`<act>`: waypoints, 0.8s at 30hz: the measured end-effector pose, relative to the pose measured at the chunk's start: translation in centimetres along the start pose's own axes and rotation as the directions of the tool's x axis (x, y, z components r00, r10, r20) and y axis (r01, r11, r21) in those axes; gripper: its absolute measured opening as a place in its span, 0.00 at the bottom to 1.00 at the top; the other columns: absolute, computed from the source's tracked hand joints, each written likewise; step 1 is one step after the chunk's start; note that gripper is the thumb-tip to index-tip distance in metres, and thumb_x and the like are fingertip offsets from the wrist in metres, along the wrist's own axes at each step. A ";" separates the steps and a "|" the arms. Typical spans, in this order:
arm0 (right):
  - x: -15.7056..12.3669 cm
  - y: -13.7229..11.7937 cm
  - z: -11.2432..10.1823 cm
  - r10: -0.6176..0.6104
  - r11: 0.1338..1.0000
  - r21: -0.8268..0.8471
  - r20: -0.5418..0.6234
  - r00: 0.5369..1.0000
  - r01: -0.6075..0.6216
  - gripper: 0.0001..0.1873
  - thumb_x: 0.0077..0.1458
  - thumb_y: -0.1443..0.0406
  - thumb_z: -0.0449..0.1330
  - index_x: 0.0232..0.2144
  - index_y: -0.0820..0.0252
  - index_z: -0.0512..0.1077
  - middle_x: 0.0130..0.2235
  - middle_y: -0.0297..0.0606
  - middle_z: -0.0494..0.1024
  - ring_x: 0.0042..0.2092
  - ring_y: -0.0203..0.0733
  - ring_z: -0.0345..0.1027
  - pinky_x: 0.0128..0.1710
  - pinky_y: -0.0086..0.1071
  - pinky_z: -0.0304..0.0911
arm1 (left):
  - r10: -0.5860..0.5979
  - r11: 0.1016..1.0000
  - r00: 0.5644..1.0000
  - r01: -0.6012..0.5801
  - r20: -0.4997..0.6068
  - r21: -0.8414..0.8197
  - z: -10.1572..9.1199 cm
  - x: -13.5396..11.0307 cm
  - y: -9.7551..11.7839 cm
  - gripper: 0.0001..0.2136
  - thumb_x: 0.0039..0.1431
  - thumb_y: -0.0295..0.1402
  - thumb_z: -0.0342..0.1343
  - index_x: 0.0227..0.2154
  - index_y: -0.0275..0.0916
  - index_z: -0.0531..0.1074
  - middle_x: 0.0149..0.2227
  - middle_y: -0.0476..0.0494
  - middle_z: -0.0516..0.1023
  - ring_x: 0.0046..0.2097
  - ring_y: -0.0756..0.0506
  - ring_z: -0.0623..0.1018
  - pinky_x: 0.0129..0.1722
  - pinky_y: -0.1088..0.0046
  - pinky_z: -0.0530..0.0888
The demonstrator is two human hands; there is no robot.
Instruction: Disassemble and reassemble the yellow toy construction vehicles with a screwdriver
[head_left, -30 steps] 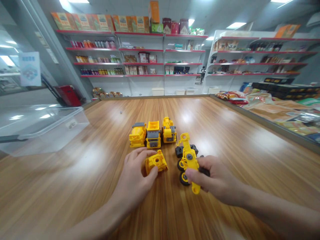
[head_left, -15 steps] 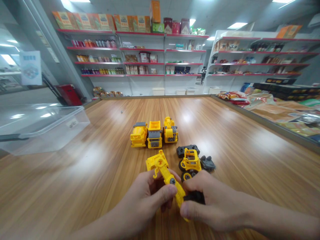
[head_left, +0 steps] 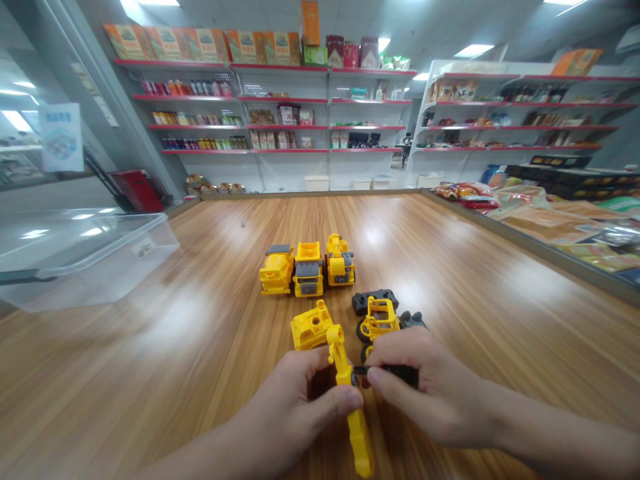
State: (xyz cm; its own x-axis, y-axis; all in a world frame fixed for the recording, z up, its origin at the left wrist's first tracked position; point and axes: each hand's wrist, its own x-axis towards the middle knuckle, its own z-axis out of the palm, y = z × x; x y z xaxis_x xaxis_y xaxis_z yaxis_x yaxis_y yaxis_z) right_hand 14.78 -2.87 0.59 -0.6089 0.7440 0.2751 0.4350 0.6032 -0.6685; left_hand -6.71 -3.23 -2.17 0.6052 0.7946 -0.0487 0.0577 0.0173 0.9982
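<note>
My left hand (head_left: 305, 397) is closed around the middle of a yellow toy crane arm (head_left: 359, 433), which has a small hook at its far end. A dark screw (head_left: 355, 379) sits in the arm's side. My right hand (head_left: 435, 390) grips a black screwdriver (head_left: 404, 375), its tip at or very near the screw; exact contact is unclear. Just beyond my left hand lies a yellow toy vehicle body (head_left: 311, 327). Close to my right hand stands a yellow cab on wheels (head_left: 383, 319), beside a black chassis piece (head_left: 375, 301) and a dark grey part (head_left: 413, 319), partly hidden by that hand.
A toy mixer truck (head_left: 277, 270), a dump truck (head_left: 309, 270) and a toy excavator (head_left: 341, 261) stand in a row farther back. On the left is a clear plastic bin (head_left: 100, 260). Packaged goods (head_left: 540, 213) lie beyond the table's right edge, and stocked shelves (head_left: 285, 127) line the back.
The crane arm has turned more upright in my left hand, its near end now reaching closer to me. My right hand has moved up and right, bringing the screwdriver tip to the screw.
</note>
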 end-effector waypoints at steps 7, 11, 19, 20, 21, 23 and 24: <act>0.1 0.0 0.1 0.033 0.999 -0.038 0.023 0.999 -0.032 0.09 0.56 0.69 0.55 0.24 0.63 0.70 0.23 0.31 0.69 0.25 0.30 0.60 0.26 0.26 0.52 | -0.016 0.990 0.998 0.024 -0.061 0.135 -0.1 0.1 0.0 0.11 0.59 0.40 0.56 0.37 0.36 0.73 0.34 0.45 0.76 0.36 0.46 0.73 0.36 0.71 0.69; 0.1 0.1 0.2 0.066 0.997 -0.054 0.092 0.994 -0.061 0.12 0.58 0.67 0.54 0.23 0.62 0.67 0.23 0.30 0.67 0.25 0.30 0.58 0.26 0.26 0.52 | 0.000 0.986 0.998 0.010 -0.062 0.168 0.0 0.1 0.2 0.11 0.59 0.40 0.56 0.36 0.36 0.74 0.33 0.45 0.75 0.35 0.46 0.72 0.34 0.72 0.69; 0.0 0.3 0.7 0.043 0.992 -0.123 0.120 0.992 -0.028 0.15 0.60 0.67 0.51 0.21 0.60 0.59 0.22 0.29 0.63 0.25 0.30 0.56 0.26 0.28 0.49 | -0.107 0.993 0.994 0.107 -0.009 0.045 -0.1 0.3 -0.9 0.14 0.62 0.44 0.52 0.32 0.36 0.68 0.23 0.54 0.64 0.23 0.54 0.64 0.22 0.80 0.63; 0.0 0.3 0.7 0.022 0.990 -0.139 0.110 0.994 -0.007 0.15 0.60 0.67 0.51 0.20 0.60 0.58 0.22 0.29 0.63 0.25 0.31 0.56 0.26 0.28 0.49 | -0.130 0.991 0.992 0.130 -0.006 0.030 -0.1 0.3 -1.0 0.16 0.62 0.46 0.51 0.31 0.36 0.67 0.22 0.54 0.64 0.22 0.54 0.64 0.20 0.81 0.62; 0.0 0.4 0.7 0.000 0.988 -0.156 0.103 0.995 0.016 0.15 0.60 0.68 0.51 0.20 0.60 0.58 0.22 0.29 0.63 0.25 0.31 0.56 0.26 0.28 0.49 | -0.156 0.988 0.988 0.156 0.001 0.016 -0.1 0.4 -1.1 0.18 0.61 0.48 0.51 0.30 0.36 0.67 0.21 0.54 0.64 0.20 0.54 0.65 0.19 0.81 0.61; -0.2 0.5 0.8 -0.037 0.980 -0.192 0.095 0.995 0.054 0.14 0.60 0.68 0.51 0.21 0.60 0.58 0.22 0.29 0.63 0.26 0.31 0.56 0.27 0.29 0.49 | -0.212 0.977 0.977 0.212 0.024 -0.013 -0.2 0.5 -1.2 0.20 0.60 0.51 0.50 0.30 0.36 0.66 0.18 0.54 0.65 0.18 0.54 0.65 0.16 0.82 0.60; -0.2 0.6 0.8 -0.054 0.975 -0.210 0.093 0.994 0.072 0.14 0.60 0.68 0.51 0.21 0.60 0.59 0.22 0.29 0.64 0.26 0.31 0.56 0.27 0.30 0.49 | -0.237 0.971 0.971 0.239 0.039 -0.032 -0.2 0.5 -1.2 0.21 0.59 0.52 0.50 0.29 0.36 0.66 0.18 0.54 0.65 0.17 0.54 0.65 0.15 0.82 0.61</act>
State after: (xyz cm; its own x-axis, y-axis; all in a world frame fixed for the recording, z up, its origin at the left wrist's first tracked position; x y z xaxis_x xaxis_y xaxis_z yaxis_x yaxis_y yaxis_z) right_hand 14.63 -2.93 -0.44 -0.6903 0.6806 0.2455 0.5194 0.7023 -0.4868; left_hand -6.63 -2.72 -3.43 0.6046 0.7436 -0.2856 0.1746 0.2261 0.9583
